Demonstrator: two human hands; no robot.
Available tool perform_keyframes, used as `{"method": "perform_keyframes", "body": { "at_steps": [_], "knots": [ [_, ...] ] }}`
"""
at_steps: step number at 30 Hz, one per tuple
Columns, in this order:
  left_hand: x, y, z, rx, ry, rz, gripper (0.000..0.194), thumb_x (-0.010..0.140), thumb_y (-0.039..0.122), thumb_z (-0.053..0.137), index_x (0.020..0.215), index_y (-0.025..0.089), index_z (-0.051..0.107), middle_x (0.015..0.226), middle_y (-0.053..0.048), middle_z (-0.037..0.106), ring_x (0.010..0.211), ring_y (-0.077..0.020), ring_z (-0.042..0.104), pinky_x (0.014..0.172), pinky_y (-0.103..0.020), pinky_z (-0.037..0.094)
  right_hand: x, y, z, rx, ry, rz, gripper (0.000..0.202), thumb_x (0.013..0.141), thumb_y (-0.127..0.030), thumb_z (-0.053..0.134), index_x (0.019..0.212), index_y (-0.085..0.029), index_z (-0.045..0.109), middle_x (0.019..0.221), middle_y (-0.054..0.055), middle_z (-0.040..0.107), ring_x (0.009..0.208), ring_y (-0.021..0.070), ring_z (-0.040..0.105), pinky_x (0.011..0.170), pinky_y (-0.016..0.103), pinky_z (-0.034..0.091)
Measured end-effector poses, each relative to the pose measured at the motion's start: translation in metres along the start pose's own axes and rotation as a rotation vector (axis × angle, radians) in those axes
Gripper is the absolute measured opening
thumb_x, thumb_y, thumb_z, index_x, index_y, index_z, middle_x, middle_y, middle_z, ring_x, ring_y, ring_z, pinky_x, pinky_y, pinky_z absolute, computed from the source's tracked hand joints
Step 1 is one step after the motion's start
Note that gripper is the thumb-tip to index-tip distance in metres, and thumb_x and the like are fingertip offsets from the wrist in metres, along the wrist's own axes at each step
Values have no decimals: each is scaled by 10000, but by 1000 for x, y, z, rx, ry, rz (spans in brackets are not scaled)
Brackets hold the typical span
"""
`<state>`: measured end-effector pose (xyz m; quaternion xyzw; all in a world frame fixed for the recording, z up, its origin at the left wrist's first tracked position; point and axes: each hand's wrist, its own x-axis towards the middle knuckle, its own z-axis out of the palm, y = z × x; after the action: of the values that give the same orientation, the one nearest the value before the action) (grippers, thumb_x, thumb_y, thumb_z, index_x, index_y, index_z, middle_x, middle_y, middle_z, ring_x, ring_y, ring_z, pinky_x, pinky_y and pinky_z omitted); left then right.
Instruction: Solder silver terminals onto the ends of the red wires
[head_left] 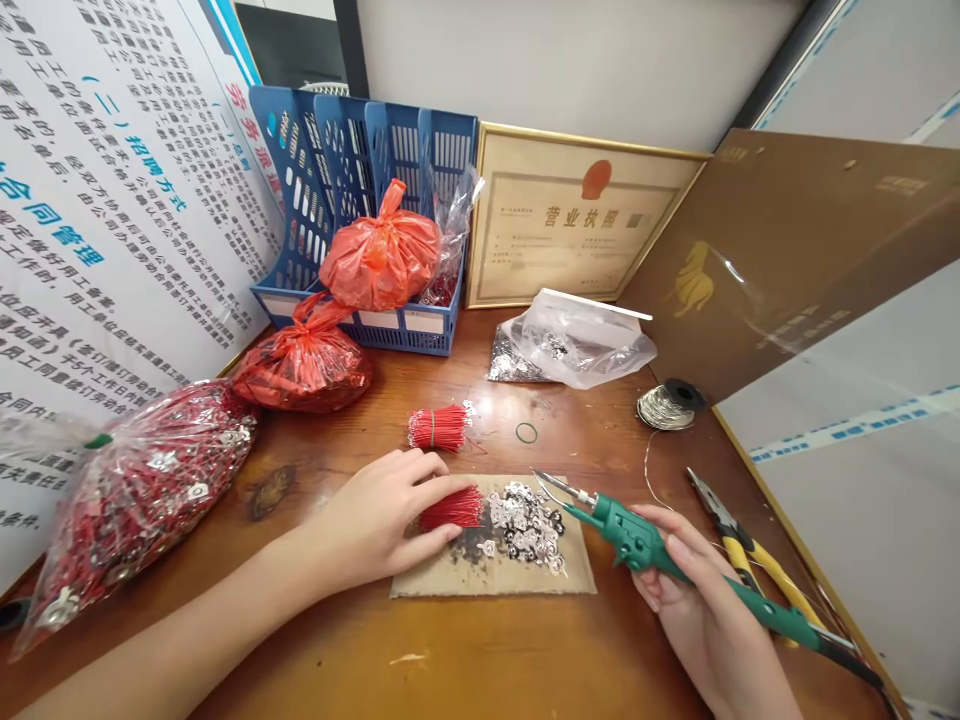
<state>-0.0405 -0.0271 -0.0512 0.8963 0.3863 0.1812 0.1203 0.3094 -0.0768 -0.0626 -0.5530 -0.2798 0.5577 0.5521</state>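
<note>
My left hand [394,515] curls round a bundle of short red wires [457,508] lying on a piece of cardboard [517,580]. Its thumb and fingers are on either side of the wires. A pile of small silvery metal tabs [529,525] lies just right of the bundle, on the same cardboard. My right hand [694,570] holds a green soldering iron [637,540], its tip pointing up and left above the cardboard's right edge. Behind the cardboard lies a second red wire bundle [437,427], banded around the middle.
A solder spool [666,405] and yellow-handled pliers [724,520] lie at the right. Clear bag [585,340] of metal parts stands behind. Red bags [382,255] rest at a blue file rack [352,335]; a large clear bag [157,500] of wired parts sits left.
</note>
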Motion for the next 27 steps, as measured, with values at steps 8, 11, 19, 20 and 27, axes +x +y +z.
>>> {"method": "perform_keyframes", "body": {
  "at_steps": [8, 11, 19, 20, 27],
  "knots": [
    [-1, -4, 5, -12, 40, 23, 270, 1068, 340, 620, 1284, 225, 732, 1134, -81, 728, 964, -238, 674, 856, -366, 524, 4, 4, -5, -4, -6, -6, 406, 790, -508, 915, 1091, -244, 848, 840, 57, 681, 671, 148, 520, 562, 240, 464],
    [0, -4, 8, -11, 66, 53, 247, 1083, 323, 613, 1270, 229, 743, 1105, -66, 745, 943, -224, 675, 836, -355, 519, 7, 7, -9, -8, -8, 2, 404, 792, -509, 912, 1098, -253, 850, 867, 59, 684, 695, 152, 524, 566, 231, 482],
    [1, -1, 0, -17, 85, 36, 250, 1064, 361, 652, 1248, 227, 756, 1081, -60, 742, 927, -217, 676, 834, -357, 522, 9, 11, -13, -23, 3, 11, 395, 812, -521, 880, 1113, -268, 847, 910, 63, 673, 723, 158, 494, 587, 218, 515],
    [1, -1, 0, -18, 74, 22, 287, 1043, 382, 680, 1273, 225, 747, 1101, -64, 737, 943, -229, 676, 845, -368, 525, 9, 12, -13, -24, 8, 12, 403, 805, -527, 882, 1110, -266, 848, 910, 63, 671, 720, 157, 487, 584, 216, 515],
    [-1, -4, 5, 0, 54, 32, 232, 1065, 358, 658, 1233, 228, 753, 1086, -46, 744, 926, -229, 680, 841, -369, 506, 9, 12, -13, -22, 18, 6, 410, 792, -520, 893, 1107, -261, 849, 992, 73, 693, 744, 159, 485, 606, 217, 531]
  ]
}}
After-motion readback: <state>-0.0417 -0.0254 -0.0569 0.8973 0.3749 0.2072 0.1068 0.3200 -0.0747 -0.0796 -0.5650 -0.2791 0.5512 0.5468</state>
